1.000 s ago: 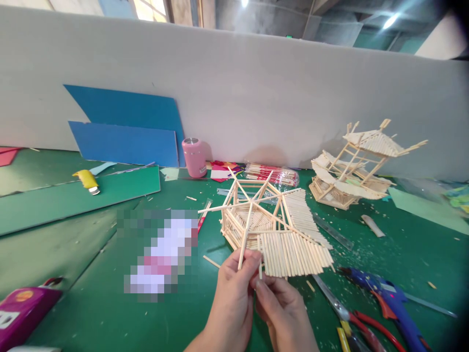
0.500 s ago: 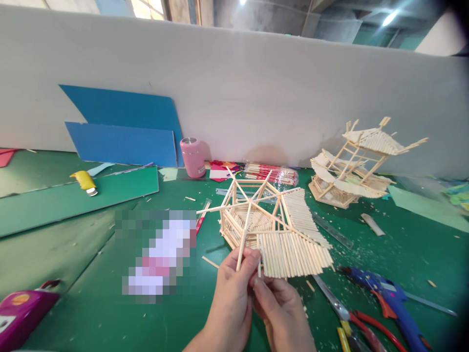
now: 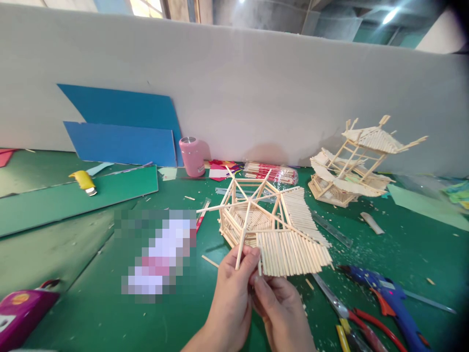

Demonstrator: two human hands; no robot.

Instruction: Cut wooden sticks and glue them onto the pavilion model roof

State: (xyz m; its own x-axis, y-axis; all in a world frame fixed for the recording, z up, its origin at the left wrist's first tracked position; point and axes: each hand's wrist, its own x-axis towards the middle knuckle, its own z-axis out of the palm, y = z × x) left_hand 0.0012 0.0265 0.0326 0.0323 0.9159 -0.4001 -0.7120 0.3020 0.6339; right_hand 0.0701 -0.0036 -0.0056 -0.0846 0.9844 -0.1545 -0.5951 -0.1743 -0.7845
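Where the two hands meet at the near edge of the green table [image 3: 91, 274], everything turns on a single wooden stick [image 3: 240, 252]: the left hand [image 3: 230, 298] has it pinched between thumb and fingertips at its lower end, fingers closed around it, and the stick runs up and slightly rightward, away from the person, along one of the bare ribs of the stick roof frame [image 3: 269, 225] that stands just beyond the knuckles. The right hand [image 3: 280, 313] sits touching the left, its fingers curled closed on a second, shorter stick [image 3: 260, 264] that stands nearly upright against the near edge of the slatted roof panel; how firmly it grips I cannot tell from here. Both hands are equally close to the frame, the left at the open rib, the right at the covered side. The frame's hub lies straight ahead of the hands, ribs fanning out from it. To the right on the table lie a blue glue gun [image 3: 388, 298] and red-handled scissors [image 3: 351, 318], near the right hand. Farther back stands a second stick model [image 3: 359, 161], well apart, and a pink cup [image 3: 192, 156] by the blue boards [image 3: 120, 127] leaning against the grey partition wall [image 3: 256, 93]. A yellow cutter [image 3: 85, 181] rests far left, and wood chips are scattered over the mat.
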